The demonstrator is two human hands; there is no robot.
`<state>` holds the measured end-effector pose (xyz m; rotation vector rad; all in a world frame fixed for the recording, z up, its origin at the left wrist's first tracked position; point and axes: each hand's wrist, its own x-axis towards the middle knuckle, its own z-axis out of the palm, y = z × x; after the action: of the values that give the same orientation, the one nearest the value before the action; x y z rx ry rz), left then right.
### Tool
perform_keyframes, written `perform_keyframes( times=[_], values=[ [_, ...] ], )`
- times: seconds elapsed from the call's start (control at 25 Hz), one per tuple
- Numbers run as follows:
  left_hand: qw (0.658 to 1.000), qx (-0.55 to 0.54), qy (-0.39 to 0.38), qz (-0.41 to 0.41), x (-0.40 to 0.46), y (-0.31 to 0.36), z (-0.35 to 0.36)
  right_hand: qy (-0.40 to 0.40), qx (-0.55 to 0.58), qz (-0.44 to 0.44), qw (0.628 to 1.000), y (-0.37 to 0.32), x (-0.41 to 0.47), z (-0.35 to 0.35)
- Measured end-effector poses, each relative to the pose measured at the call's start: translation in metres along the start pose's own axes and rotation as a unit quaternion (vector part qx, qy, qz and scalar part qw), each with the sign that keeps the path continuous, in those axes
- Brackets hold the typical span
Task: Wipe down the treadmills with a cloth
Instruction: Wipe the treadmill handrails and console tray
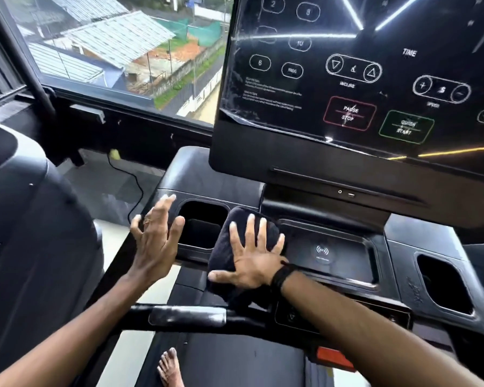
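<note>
Dark cloth (236, 247), folded thick, lying on the treadmill console deck (419, 244) just right of the left cup holder (201, 227) and lapping onto the left edge of the charging tray (330, 255). Long axis running from the near lip of the deck up toward the base of the touchscreen (361, 79), so roughly away from the body. Pressed flat from above by the right hand (252, 261): fingers straight and spread, palm down on the near half of the cloth, thumb out toward the cup holder, nothing curled or pinched. Black band (282, 275) at that wrist.

Left of the cup holder, the left hand (154, 238) with fingers spread and loose, holding nothing, over the deck's left corner; whether resting on it or hovering cannot be told. Ring (147, 221) on one finger.

Right hand plainly the working one, sitting directly on the cloth; left hand apart from it, across the cup holder. Unwiped-looking deck stretching mostly rightward from the cup holder, over the charging tray to the right cup holder (444, 283), so probably a sideways sweep across the cloth's long axis next. Beneath the deck, handlebar (187, 315) and a bare foot (169, 367) on the belt.
</note>
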<state>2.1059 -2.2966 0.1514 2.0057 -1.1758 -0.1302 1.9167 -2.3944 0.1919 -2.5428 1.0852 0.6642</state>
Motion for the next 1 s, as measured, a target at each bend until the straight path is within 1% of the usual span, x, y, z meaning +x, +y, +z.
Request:
perform_keyframes(
  times=[0.16, 0.28, 0.32, 0.4, 0.48, 0.56, 0.68, 0.72, 0.84, 0.88, 0.92, 1.0],
  values=[
    [0.999, 0.041, -0.011, -0.022, -0.004, 0.004, 0.009, 0.055, 0.023, 0.001, 0.998, 0.011, 0.025, -0.018],
    [0.996, 0.082, -0.022, -0.016, 0.004, -0.012, 0.0, 0.11, 0.011, 0.007, 0.994, 0.016, 0.037, -0.012],
    [0.995, 0.089, -0.038, -0.018, 0.009, -0.021, -0.004, 0.132, 0.015, 0.004, 0.991, 0.015, 0.042, -0.012],
    [0.993, 0.085, -0.077, -0.04, 0.019, -0.033, -0.006, 0.182, 0.011, -0.001, 0.983, 0.014, 0.057, -0.016],
    [0.991, 0.084, -0.092, -0.051, 0.024, -0.037, -0.004, 0.215, 0.002, 0.01, 0.976, 0.008, 0.072, -0.022],
    [0.993, 0.073, -0.084, -0.05, 0.026, -0.037, -0.002, 0.235, 0.001, 0.032, 0.971, -0.002, 0.093, -0.032],
    [0.994, 0.015, -0.064, -0.085, 0.028, -0.042, -0.005, 0.271, 0.0, 0.028, 0.962, -0.022, 0.124, -0.06],
    [0.995, 0.013, -0.066, -0.078, 0.026, -0.039, -0.005, 0.266, 0.021, 0.02, 0.964, -0.026, 0.131, -0.071],
    [0.996, 0.025, -0.073, -0.046, 0.027, -0.039, -0.005, 0.166, 0.12, 0.002, 0.979, -0.052, 0.171, -0.097],
    [0.996, 0.023, -0.075, -0.044, 0.027, -0.038, -0.005, 0.155, 0.124, -0.006, 0.98, -0.062, 0.184, -0.099],
    [0.996, 0.018, -0.07, -0.045, 0.027, -0.039, -0.006, 0.165, 0.092, -0.012, 0.982, -0.071, 0.197, -0.098],
    [0.998, 0.005, -0.053, -0.044, 0.028, -0.039, -0.007, 0.207, -0.016, -0.03, 0.978, -0.085, 0.214, -0.093]
  ],
)
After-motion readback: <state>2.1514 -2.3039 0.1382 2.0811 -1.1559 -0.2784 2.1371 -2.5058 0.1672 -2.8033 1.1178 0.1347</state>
